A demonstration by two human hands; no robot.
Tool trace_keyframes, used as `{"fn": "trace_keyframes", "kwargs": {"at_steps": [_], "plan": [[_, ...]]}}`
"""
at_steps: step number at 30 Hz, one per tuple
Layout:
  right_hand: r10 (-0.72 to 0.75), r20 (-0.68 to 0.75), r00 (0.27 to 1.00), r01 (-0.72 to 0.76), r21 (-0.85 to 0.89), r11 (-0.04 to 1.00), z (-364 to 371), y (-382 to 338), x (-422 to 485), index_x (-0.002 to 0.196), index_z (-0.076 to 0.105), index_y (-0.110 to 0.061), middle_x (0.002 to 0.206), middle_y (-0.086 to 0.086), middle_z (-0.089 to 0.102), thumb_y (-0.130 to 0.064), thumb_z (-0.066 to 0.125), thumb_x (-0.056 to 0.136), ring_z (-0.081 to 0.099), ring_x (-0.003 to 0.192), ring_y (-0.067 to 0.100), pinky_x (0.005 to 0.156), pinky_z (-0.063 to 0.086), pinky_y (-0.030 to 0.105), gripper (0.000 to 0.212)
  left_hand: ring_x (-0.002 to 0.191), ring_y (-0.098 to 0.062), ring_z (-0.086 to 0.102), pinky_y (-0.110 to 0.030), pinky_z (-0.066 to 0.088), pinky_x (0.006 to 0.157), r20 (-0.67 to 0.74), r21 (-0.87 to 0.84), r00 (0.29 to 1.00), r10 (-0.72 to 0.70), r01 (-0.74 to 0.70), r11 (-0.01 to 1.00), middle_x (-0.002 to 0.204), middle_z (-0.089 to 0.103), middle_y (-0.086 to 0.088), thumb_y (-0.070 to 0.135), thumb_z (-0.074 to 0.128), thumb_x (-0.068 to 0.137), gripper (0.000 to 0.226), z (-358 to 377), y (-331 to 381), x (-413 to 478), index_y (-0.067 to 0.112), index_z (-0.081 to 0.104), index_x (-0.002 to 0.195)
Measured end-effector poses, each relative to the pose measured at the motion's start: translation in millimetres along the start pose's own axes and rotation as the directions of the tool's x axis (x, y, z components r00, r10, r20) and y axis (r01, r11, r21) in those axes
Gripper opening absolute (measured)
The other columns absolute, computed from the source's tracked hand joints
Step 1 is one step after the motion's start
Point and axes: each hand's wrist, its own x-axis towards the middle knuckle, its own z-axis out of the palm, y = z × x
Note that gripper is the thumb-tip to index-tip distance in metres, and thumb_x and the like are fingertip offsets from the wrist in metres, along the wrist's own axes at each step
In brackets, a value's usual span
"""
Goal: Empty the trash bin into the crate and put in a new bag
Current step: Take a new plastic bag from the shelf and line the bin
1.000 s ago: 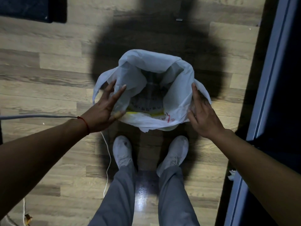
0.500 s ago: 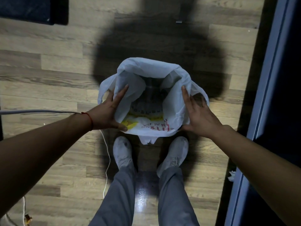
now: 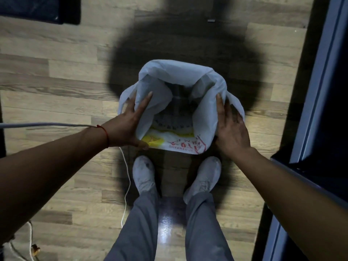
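A trash bin [image 3: 178, 102] stands on the wood floor just beyond my feet, and only its dark inside shows. A white plastic bag [image 3: 180, 74] with red and yellow print lines it and folds out over the rim. My left hand [image 3: 130, 121] straddles the left rim, with the index finger inside the bag, the other fingers outside and the thumb along the near corner. My right hand [image 3: 231, 127] presses the bag's overhang against the right side, thumb along the rim. No crate is in view.
My two white shoes [image 3: 144, 172] stand right behind the bin. A thin white cable [image 3: 127, 185] and a grey cord [image 3: 47, 124] run over the floor at the left. A dark door frame [image 3: 318, 91] lines the right side. A black mat [image 3: 37, 8] lies far left.
Both hands have slid forward along the bin's sides. The bag's edge now sits tighter and lower over the rim, and the loose near flap is gone.
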Motion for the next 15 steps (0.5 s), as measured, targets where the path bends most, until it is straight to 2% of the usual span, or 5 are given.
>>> {"fn": "trace_keyframes", "kwargs": {"at_steps": [3,6,8,11,15], "plan": [[0.038,-0.03,0.999,-0.034,0.103,0.994,-7,-2,6,0.152,-0.011,-0.024,0.155,0.027,0.024,-0.025,0.065,0.09,0.035,0.138,0.042,0.099,0.047,0.054,0.098,0.146,-0.042,0.015,-0.058,0.05,0.096,-0.132,-0.065,0.989,0.072,-0.081,0.995,0.161,-0.019,-0.011,0.034,0.09,0.059,0.138,1,-4,-3,0.041,-0.015,0.149],[0.027,-0.036,0.999,-0.018,0.232,0.973,-27,-9,0,0.153,-0.008,-0.028,0.161,0.02,0.008,-0.013,0.06,0.091,0.014,0.148,0.036,0.112,0.033,0.054,0.093,0.15,-0.035,-0.007,-0.061,0.04,0.106,-0.104,-0.073,0.993,0.052,-0.059,0.996,0.16,-0.023,-0.01,0.044,0.088,0.058,0.137,2,-2,-5,0.036,-0.011,0.151],[0.09,-0.148,0.985,-0.053,0.237,0.97,-46,-21,-10,0.153,0.013,-0.022,0.159,0.019,0.015,-0.006,0.055,0.089,0.018,0.145,0.035,0.114,0.031,0.049,0.079,0.149,-0.037,-0.013,-0.063,0.029,0.113,-0.069,-0.006,0.997,0.039,-0.04,0.999,0.16,-0.023,-0.012,0.065,0.078,0.057,0.132,1,2,-8,0.037,-0.009,0.152],[0.041,-0.276,0.96,0.032,0.254,0.967,-61,-51,-12,0.14,0.045,-0.013,0.147,0.015,0.038,-0.006,0.053,0.086,0.035,0.131,0.028,0.108,0.035,0.038,0.056,0.15,-0.037,-0.009,-0.062,0.024,0.115,-0.285,0.07,0.958,0.036,-0.017,0.997,0.16,-0.013,-0.02,0.071,0.053,0.076,0.096,-3,9,-11,0.036,0.008,0.153],[-0.045,-0.121,0.992,0.067,0.188,0.98,-32,-97,32,0.146,0.037,-0.023,0.156,0.008,0.028,-0.023,0.044,0.096,0.023,0.144,0.028,0.116,0.022,0.043,0.051,0.15,-0.036,-0.006,-0.056,0.013,0.12,-0.426,0.086,0.905,-0.003,0.044,0.995,0.162,-0.005,-0.016,0.062,0.036,0.091,0.069,-9,28,15,0.035,0.015,0.152]]}}
